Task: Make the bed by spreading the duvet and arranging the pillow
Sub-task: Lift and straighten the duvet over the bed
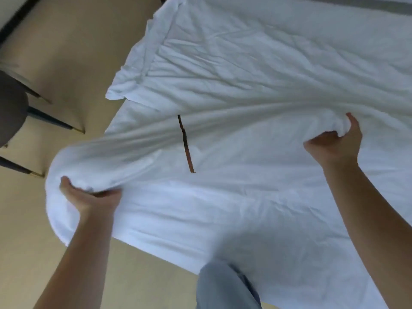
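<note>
no readable text, labels, brands or numbers on anything in view

We count one duvet (256,74) and two hands: the left hand (89,197) at eight o'clock, the right hand (336,141) at three o'clock. We also count one thin dark strip (186,143) near centre, one chair (11,112) at nine o'clock with three legs (55,121) showing, and one knee (225,284) at six o'clock.

A bedroom: a bed (278,219) covered in rumpled white bedding (256,63) fills most of the view, with beige carpet (78,52) beside it and a dark-legged chair (13,112) at the left.
</note>
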`<state>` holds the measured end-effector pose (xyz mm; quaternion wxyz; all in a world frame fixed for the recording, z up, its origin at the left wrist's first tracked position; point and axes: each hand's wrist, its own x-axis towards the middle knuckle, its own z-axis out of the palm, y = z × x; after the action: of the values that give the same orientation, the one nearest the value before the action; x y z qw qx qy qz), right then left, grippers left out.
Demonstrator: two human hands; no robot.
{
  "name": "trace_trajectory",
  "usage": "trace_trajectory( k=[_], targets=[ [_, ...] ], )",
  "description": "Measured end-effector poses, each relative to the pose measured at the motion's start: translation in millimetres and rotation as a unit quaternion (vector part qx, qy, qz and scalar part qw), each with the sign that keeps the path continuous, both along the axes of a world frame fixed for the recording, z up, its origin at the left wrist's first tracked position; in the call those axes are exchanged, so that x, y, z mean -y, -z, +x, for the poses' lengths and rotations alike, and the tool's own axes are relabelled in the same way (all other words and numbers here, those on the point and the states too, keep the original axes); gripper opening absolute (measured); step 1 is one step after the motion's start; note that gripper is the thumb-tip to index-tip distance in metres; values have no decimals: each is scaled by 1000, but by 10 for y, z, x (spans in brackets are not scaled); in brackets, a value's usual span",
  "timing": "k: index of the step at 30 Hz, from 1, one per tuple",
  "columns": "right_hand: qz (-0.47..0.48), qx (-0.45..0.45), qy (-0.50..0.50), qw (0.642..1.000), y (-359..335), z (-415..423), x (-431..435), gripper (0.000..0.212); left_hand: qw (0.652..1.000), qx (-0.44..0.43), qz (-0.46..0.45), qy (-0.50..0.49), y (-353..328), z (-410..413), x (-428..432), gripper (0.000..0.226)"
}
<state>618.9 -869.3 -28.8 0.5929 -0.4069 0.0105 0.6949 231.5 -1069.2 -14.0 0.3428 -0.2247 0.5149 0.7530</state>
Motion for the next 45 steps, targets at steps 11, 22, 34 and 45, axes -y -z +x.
trace_trajectory(
  k=[11, 22, 34, 45],
  targets=[
    [-41, -79, 124, 988, -267, -7, -1464, 46, 933, -259, -203, 143, -1156, -723, -2215, 91],
    [49, 59, 83, 994, -457, 245, -3937, 32, 828, -390, -145, 375, -1242, -629, -5499, 45],
    [115, 788, -476, 373, 1875, -1618, -3477, 66, 254, -597, -407, 643, 1731, 60, -4745, 75],
    [184, 773, -250, 553, 1633, -2037, -3554, 71, 313, -710, -315, 547, 1592, -337, -4567, 70]
  ],
)
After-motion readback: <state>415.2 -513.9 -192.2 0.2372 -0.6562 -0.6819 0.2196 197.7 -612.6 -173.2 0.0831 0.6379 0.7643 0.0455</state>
